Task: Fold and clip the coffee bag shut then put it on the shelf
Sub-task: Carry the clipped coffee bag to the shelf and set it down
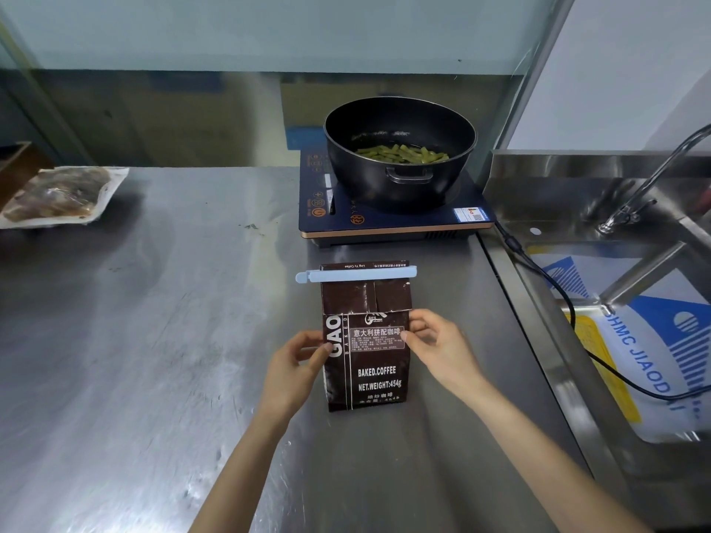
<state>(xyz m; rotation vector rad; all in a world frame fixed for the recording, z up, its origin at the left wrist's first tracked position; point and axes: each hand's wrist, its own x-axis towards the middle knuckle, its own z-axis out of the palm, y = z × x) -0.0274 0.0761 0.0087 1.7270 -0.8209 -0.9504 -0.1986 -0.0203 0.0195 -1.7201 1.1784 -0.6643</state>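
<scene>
Far left edge of steel counter [154, 340]: clear vacuum pack [61, 196] of brownish food. Left hand [294, 369] pinching left edge of coffee bag [365, 352], thumb on its face. Bag lying flat mid-counter, toward right edge, dark brown, top folded, pale blue clip [356, 275] clamped across the fold. White print: "GAO", "BAKED", "BAKED.COFFEE", "NET.WEIGHT:454g", Chinese label, "Ling Yu Coffee" at top. Right hand [434, 346] pinching right edge. Behind, induction hob [396, 221] carrying black pot [400, 151] of green beans. Right: sink [577, 263], faucet [646, 178], sack [646, 363] reading "SHMC JIAOD".
</scene>
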